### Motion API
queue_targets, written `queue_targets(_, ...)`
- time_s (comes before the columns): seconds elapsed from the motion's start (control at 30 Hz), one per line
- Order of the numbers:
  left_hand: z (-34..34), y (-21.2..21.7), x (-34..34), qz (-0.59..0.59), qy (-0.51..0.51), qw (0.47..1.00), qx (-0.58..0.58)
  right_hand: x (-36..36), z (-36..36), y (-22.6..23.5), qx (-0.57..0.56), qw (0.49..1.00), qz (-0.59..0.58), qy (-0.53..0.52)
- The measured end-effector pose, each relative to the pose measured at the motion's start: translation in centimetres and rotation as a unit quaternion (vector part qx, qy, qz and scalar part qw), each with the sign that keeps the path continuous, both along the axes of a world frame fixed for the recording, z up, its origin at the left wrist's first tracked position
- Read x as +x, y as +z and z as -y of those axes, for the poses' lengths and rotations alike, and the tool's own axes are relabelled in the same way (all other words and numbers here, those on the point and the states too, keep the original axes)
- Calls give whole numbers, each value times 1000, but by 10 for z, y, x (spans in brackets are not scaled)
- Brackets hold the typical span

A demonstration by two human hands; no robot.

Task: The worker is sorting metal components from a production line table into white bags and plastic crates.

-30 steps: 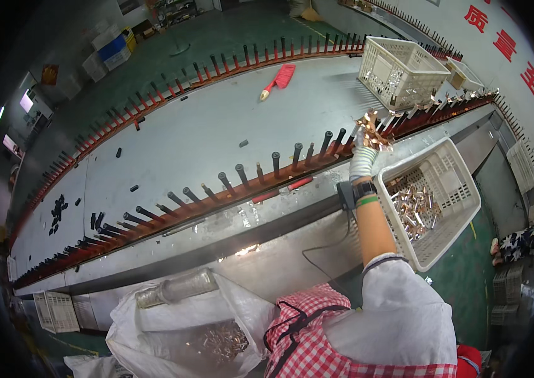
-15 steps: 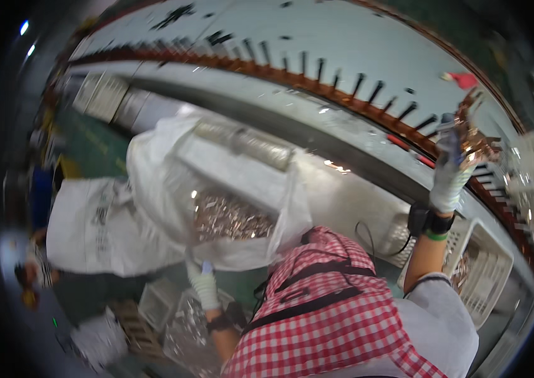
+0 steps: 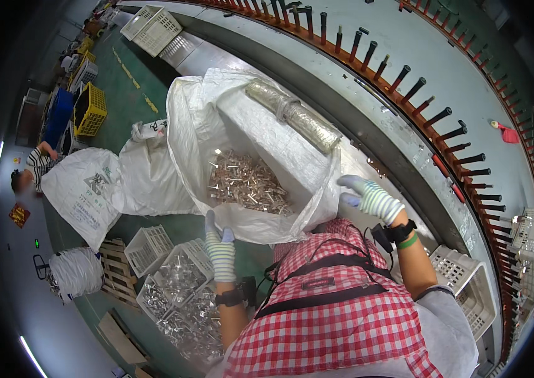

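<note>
We hold our left hand (image 3: 219, 249), in a striped knit glove, upright at the near edge of a white woven sack (image 3: 185, 145); its thumb stands apart from the fingers, and we cannot tell whether it touches the sack. Our right hand (image 3: 375, 198), gloved alike, is beside the sack's right edge, fingers stretched out, thumb loose, with nothing visible in the grasp. Between our hands and beyond them the sack gapes, and deep inside it lies a heap of small coppery and silvery metal pieces (image 3: 248, 183). A translucent wrapped roll (image 3: 308, 126) rests along the sack's far right side. Below the hands we see our red-and-white checked apron (image 3: 323, 327). To its left, pale crates (image 3: 195, 244) hold shiny parts, near a wooden pallet (image 3: 117, 268). Past the sack runs a long table (image 3: 443, 63), edged by a row of black-topped pegs (image 3: 413, 89), a red brush (image 3: 508, 135) on it. Far left, we see another person (image 3: 39, 165) near a yellow crate (image 3: 90, 110)
</note>
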State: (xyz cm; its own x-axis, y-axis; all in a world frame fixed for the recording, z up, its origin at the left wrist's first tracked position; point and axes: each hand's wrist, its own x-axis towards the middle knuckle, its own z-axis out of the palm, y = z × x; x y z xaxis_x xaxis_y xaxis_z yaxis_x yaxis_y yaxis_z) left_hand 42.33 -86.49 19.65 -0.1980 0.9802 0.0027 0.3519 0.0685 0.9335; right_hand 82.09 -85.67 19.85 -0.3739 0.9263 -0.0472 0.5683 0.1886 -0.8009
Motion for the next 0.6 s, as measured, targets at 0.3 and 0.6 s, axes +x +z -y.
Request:
queue_targets(0.3,3,6,19,29,-47,998,8,98,129,-140,-253,903,189,-291)
queue_targets(0.6,21,11,41,-78,-86,993,22,86,204,-153,-357,830,193,-381)
